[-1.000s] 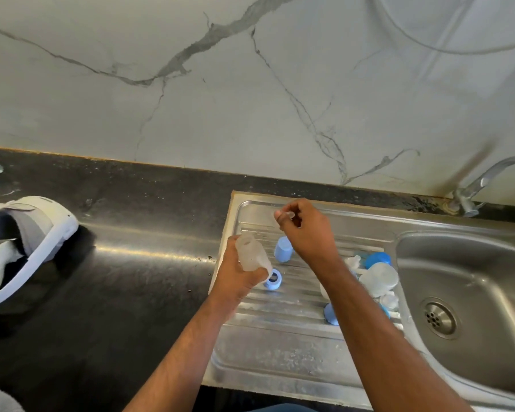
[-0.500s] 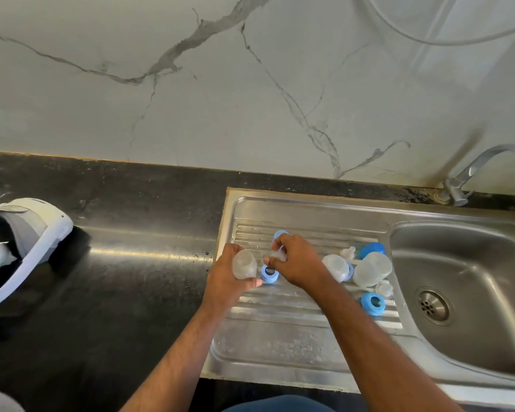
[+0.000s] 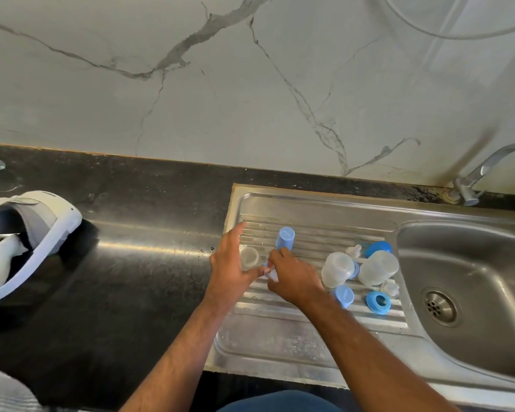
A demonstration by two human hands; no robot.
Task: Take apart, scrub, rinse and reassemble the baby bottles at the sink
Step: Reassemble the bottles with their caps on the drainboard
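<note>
Both hands [image 3: 231, 272] [image 3: 295, 278] over drainboard [image 3: 280, 337], bottle parts [image 3: 338, 267] scattered, sink [image 3: 488, 292] right

Both bare forearms reach forward from the bottom of the frame and converge, the left hand [image 3: 231, 264] lying palm down with its index finger stretched straight ahead and the remaining fingers [image 3: 254, 272] relaxed and angled toward the other hand. The right hand [image 3: 293, 276] sits just beside it, knuckles up, its fingers curled under and closed round something small and pale at their tips (what exactly is hidden by the hand itself). The two hands touch or nearly touch at the fingertips, the wrists level and the forearms well apart.
</note>
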